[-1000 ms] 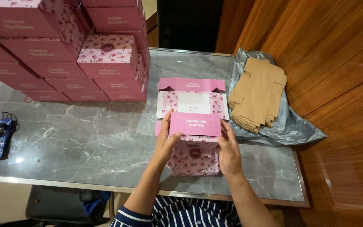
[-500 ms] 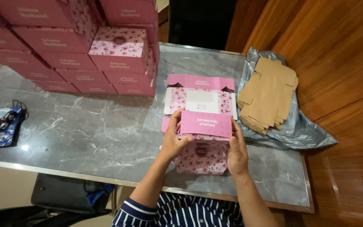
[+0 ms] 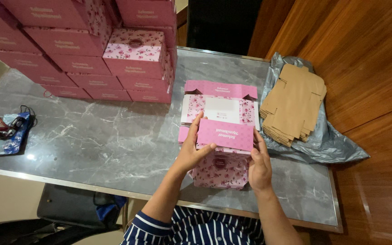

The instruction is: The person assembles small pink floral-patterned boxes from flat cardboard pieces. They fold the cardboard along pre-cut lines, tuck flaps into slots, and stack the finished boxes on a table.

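Pink folded box (image 3: 223,136) between both hands, brown cardboard blanks (image 3: 293,104) alongside.

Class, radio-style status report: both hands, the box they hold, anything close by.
Left hand and right hand both gripping the half-folded pink floral box. Front flap raised. Flat brown cardboard blanks right of it; stacked pink boxes behind left.

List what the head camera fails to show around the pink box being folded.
- Box base: hidden by its raised front flap and both hands, left hand, right hand.
- Stacked pink boxes: cut off by top and left edges.
- Brown card blanks: their number is too small to tell.
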